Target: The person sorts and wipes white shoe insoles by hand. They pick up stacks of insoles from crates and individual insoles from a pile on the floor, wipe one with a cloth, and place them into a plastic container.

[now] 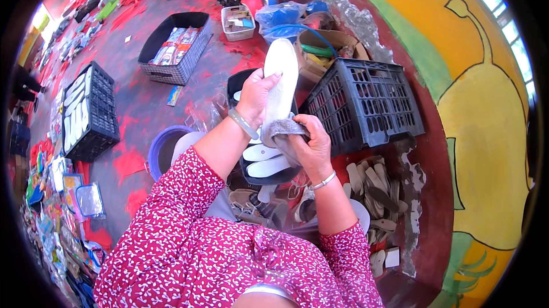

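Note:
A white shoe sole point(281, 74) is held up in front of me, its toe end pointing away. My left hand point(256, 95) grips it along the left edge, thumb on the top face. At the sole's near end, my right hand point(313, 147) is closed round a grey cloth point(285, 129) that touches the sole there. Below both hands stands a black bin point(273, 180) with several white soles point(267, 167) lying in it; my hands and the raised sole hide part of it.
Right of my hands stands a dark plastic crate point(366, 102), with a heap of worn soles point(377, 188) nearer me by the wall. Leftward are a purple bucket point(154, 159), a black crate point(103, 122) of white soles and a grey basket point(166, 74) of packets.

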`<state>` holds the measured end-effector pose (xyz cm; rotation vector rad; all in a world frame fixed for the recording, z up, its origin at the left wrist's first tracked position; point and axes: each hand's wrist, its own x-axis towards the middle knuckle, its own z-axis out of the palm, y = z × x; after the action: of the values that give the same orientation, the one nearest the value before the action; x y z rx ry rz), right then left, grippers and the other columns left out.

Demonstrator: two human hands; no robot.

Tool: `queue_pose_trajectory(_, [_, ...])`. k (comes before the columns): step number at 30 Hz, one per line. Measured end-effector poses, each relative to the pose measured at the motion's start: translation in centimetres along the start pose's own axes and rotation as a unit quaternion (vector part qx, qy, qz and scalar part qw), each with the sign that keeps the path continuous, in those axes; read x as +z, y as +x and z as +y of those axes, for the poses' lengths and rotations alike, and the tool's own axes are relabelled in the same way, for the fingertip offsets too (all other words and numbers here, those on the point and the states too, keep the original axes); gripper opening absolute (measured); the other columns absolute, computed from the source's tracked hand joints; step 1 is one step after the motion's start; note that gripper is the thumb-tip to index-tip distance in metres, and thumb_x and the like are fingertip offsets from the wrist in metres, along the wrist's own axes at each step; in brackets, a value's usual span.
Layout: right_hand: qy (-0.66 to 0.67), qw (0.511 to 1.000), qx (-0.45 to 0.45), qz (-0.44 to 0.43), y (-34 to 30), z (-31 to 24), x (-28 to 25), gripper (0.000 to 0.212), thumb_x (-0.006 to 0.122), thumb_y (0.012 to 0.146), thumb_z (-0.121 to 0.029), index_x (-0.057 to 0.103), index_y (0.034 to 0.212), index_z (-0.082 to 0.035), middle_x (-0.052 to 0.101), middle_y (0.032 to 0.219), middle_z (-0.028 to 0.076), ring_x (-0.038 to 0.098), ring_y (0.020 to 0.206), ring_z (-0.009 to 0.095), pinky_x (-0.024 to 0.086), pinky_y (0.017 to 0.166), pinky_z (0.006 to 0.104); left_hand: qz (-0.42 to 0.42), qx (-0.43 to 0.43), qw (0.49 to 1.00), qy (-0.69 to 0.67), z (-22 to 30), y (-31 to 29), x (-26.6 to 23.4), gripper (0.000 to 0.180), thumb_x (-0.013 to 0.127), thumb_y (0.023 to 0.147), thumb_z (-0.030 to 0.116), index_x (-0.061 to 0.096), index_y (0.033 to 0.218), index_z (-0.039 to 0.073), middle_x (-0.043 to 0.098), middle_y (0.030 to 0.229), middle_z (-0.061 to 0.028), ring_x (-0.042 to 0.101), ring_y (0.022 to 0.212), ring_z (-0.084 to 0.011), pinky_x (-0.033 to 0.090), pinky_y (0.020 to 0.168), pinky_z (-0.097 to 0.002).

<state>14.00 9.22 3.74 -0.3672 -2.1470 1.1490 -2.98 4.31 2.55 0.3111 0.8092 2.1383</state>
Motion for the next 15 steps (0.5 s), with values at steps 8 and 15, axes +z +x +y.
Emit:
queue_pose_trajectory(8, [0.214, 0.938, 0.269, -0.048, -0.3, 0.1, -0.1, 0.028, 0.065, 0.077, -0.001, 0.057, 0.103, -0.003, 0.061, 0.092, 0.002, 0.057, 0.083, 0.012, 0.047, 0.075, 0.0239, 0.083, 0.095, 0.992, -0.009, -0.7, -0.6, 0.9, 0.017, 0.057, 0.087, 0.008, 0.055, 0.103, 0.003, 0.063, 0.09, -0.0071, 0.062, 0.076, -0.0156, 0.051, 0.068, -0.0298])
queue_pose_trajectory(15, [0.54, 0.778, 0.318, -0.049, -0.2, -0.3, -1.1, 0.04, 0.065, 0.079, -0.012, 0.05, 0.114, 0.001, 0.062, 0.097, 0.01, 0.063, 0.088, 0.022, 0.051, 0.081, 0.0355, -0.087, -0.019, 0.99, -0.106, 0.6, -1.5, 2.6, 0.058, 0.045, 0.089, 0.052, 0.043, 0.122, 0.004, 0.059, 0.105, -0.0137, 0.06, 0.093, -0.0226, 0.049, 0.083, -0.0388])
